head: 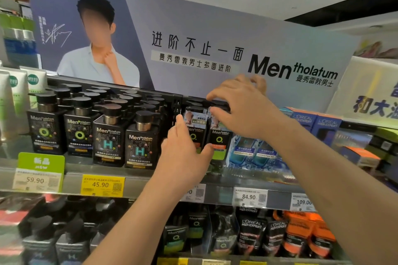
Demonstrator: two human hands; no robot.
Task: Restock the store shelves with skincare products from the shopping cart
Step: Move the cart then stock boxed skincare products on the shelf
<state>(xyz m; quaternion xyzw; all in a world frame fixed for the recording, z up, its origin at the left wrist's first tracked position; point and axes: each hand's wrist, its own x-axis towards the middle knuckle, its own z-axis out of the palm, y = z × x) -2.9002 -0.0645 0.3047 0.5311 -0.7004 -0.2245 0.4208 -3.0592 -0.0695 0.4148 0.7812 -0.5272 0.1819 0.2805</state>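
— Where are the Mentholatum bottles [216, 135]?
— On the top shelf [137, 178], under the right hand [243, 109], whose grip curls over their black caps.
— And the left hand [185, 157]?
— Its grip clasps the front bottle's side; black pump bottles [107, 135] stand left of it.

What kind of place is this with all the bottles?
Most likely a shop's skincare aisle. Rows of matching black pump bottles stand on a shelf, price tags run along its edge, and a big brand sign hangs above.
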